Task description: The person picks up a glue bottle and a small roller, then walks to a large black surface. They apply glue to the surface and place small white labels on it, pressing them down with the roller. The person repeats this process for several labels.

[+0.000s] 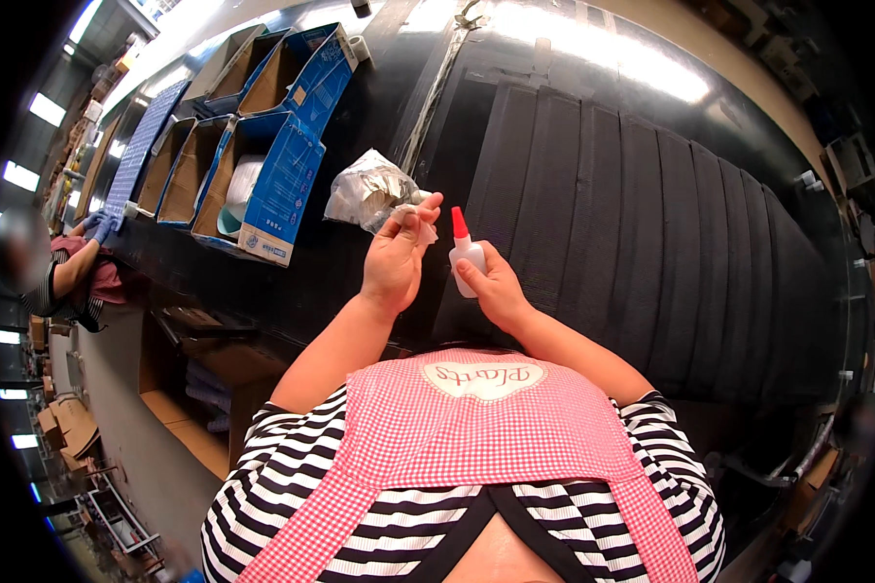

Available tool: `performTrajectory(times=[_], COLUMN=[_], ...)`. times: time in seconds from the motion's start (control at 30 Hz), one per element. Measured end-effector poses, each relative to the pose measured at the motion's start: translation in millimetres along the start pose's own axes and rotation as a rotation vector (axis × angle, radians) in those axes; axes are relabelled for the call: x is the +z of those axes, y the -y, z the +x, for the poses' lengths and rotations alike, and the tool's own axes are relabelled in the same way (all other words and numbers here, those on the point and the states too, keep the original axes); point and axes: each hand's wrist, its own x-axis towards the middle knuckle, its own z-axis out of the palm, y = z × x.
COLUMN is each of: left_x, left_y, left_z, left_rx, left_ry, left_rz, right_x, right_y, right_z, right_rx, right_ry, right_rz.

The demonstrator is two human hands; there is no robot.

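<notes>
My right hand (501, 290) is wrapped round a small white squeeze bottle (470, 258), held upright with its red pointed cap (459, 225) on top. Just left of it, my left hand (395, 260) is raised with the thumb and fingers pinched together. Something small and pale shows at those fingertips, perhaps crumpled tissue or film, but I cannot make out what it is. Right behind the left fingers lies a clear plastic bag (367, 187) with whitish contents on the black tabletop (384, 107). Whether the hand touches the bag I cannot tell.
Blue cardboard boxes (284, 209) with open tops stand in rows at left, one holding white sheets. Long black strips (593, 194) lie side by side across the right. Another person's gloved hands (99, 225) rest by a blue panel (144, 146) at far left. An open carton (190, 428) sits below.
</notes>
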Motion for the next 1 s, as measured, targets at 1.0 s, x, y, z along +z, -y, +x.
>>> performTrajectory(times=[1.0], left_x=[4], left_y=[-10], left_z=[-60], left_rx=[-0.600], left_ry=[0.649], left_rz=[-0.649], right_x=[-58], right_y=[132], right_z=[-8], right_rx=[-0.527], right_ry=[0.404], right_rz=[-0.462])
